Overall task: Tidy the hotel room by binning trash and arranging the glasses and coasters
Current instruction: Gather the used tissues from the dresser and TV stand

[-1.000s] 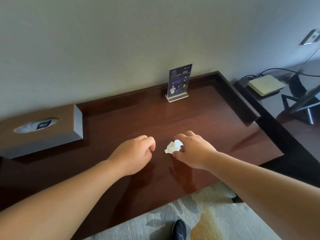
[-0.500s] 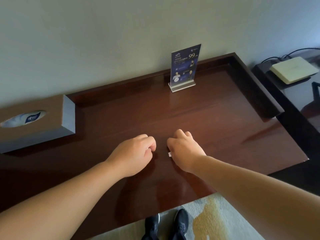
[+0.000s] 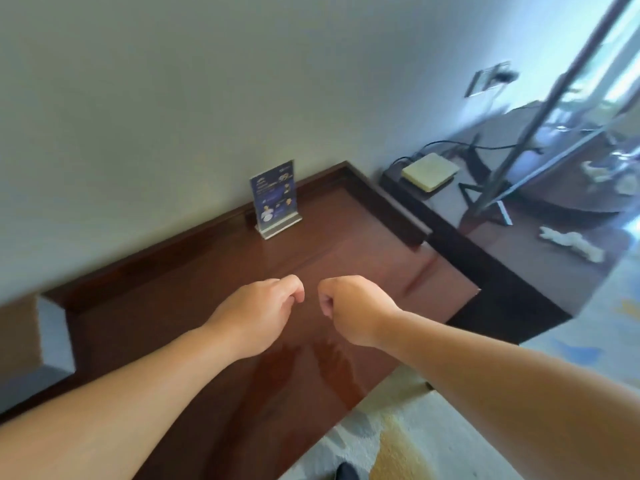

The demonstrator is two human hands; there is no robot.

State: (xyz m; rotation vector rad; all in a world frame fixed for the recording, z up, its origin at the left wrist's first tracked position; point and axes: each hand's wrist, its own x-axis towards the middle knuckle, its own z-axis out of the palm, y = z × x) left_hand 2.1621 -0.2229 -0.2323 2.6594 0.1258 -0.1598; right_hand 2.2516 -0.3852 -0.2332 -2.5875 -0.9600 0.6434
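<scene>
The blue card stand (image 3: 275, 199) at the desk's (image 3: 346, 258) back edge shows what may be "99" near its top; other print is blurred.

The bench (image 3: 207, 306) is glossy reddish-brown with a darker rim, and the sign card (image 3: 273, 195) on it is dark blue with white print on a silver base. Left of the card the tissue box (image 3: 52, 334) is brown on top, grey on its side; right of the card lie a cream box (image 3: 429, 171), black cables (image 3: 450, 145) and a white crumpled tissue (image 3: 568, 242), and below the card the carpet (image 3: 398, 445) is pale grey with ochre patches
</scene>
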